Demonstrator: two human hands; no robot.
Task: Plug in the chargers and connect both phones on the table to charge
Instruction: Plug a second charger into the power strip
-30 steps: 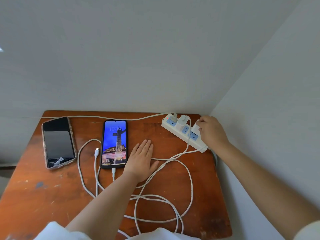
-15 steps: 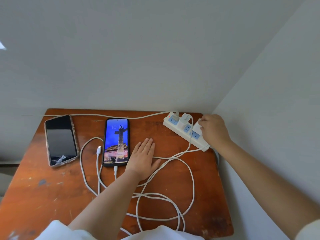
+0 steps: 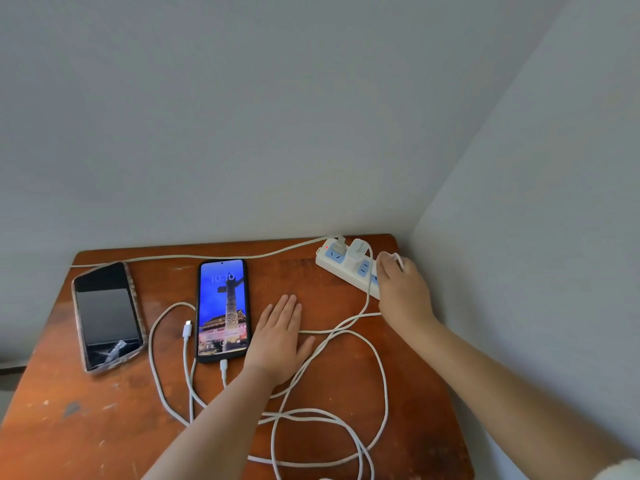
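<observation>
Wooden table [image 3: 346,393]: second charger [image 3: 389,257] inside right hand [image 3: 403,289] grip, over power strip [image 3: 341,266]

Lit phone [image 3: 223,310] cabled, dark phone [image 3: 105,315] uncabled, white charger [image 3: 356,255] in power strip [image 3: 341,268]

We see a worn wooden table [image 3: 86,427] pushed into a corner. Grey walls [image 3: 242,116] meet just beyond its far right corner.

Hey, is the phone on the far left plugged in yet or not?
Not plugged in. The left phone has a dark screen and no cable at it; a loose connector lies bare between the two phones.
</observation>
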